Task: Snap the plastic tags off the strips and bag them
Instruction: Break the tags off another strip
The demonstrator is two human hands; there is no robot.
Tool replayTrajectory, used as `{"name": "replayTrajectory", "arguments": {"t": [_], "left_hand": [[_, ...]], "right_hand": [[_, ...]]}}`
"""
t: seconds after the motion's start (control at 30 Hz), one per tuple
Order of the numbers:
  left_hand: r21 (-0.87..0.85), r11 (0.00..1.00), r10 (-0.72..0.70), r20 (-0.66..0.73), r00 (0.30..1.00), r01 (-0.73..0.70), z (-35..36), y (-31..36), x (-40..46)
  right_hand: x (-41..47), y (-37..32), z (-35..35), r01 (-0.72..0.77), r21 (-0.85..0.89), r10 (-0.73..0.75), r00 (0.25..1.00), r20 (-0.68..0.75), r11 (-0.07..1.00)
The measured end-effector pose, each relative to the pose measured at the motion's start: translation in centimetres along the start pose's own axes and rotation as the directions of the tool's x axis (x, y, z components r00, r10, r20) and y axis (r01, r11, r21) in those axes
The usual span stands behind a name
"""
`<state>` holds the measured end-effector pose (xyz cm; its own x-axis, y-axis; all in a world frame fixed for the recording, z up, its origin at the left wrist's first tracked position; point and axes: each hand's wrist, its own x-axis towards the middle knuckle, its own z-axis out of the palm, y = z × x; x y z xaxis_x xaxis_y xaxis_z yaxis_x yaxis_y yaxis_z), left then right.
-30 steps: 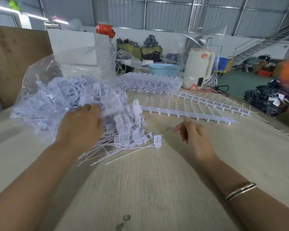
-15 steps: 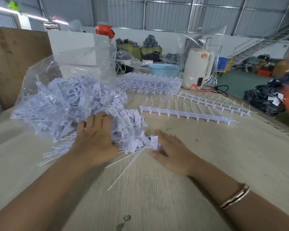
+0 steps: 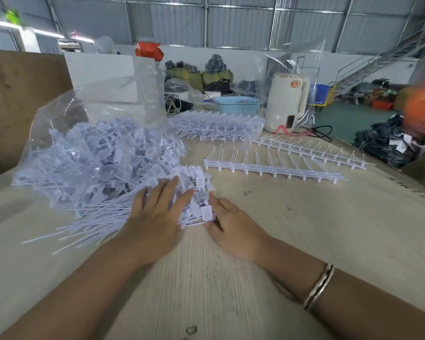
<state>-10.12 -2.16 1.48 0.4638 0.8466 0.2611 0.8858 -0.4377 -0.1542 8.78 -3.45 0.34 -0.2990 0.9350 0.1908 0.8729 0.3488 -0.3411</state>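
Note:
A clear plastic bag (image 3: 88, 111) lies open on the table's left, stuffed with loose white plastic tags (image 3: 96, 163). A loose bundle of tags (image 3: 103, 217) spills from its mouth, thin tails pointing toward the near left. My left hand (image 3: 155, 217) lies flat on this bundle with straight fingers. My right hand (image 3: 233, 227) presses against the bundle's head end from the right, fingers straight. Two uncut tag strips (image 3: 275, 168) lie to the right, and a pile of strips (image 3: 216, 126) sits behind.
A cream electric kettle (image 3: 286, 101) inside a clear bag and a blue basket (image 3: 236, 105) stand at the table's far edge. A brown board (image 3: 15, 99) leans at the left. Dark bundles (image 3: 388, 143) lie on the floor at right.
My left hand slid forward onto the tag bundle. My right hand moved left from the bare table to the bundle's heads, and stray tags were gathered together.

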Motion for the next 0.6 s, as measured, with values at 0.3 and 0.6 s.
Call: {"name": "replayTrajectory", "arguments": {"t": [0.3, 0.6], "left_hand": [[-0.122, 0.978, 0.148, -0.163, 0.975, -0.169, -1.9, 3.4, -0.6], [-0.123, 0.910, 0.362, -0.227, 0.904, -0.395, -0.6, 6.2, -0.2]], "right_hand": [[0.5, 2.4, -2.7, -0.044, 0.161, 0.078, 0.974, -0.211, 0.986], [7.3, 8.6, -4.2, -0.258, -0.306, 0.196, 0.956, -0.220, 0.916]]}}
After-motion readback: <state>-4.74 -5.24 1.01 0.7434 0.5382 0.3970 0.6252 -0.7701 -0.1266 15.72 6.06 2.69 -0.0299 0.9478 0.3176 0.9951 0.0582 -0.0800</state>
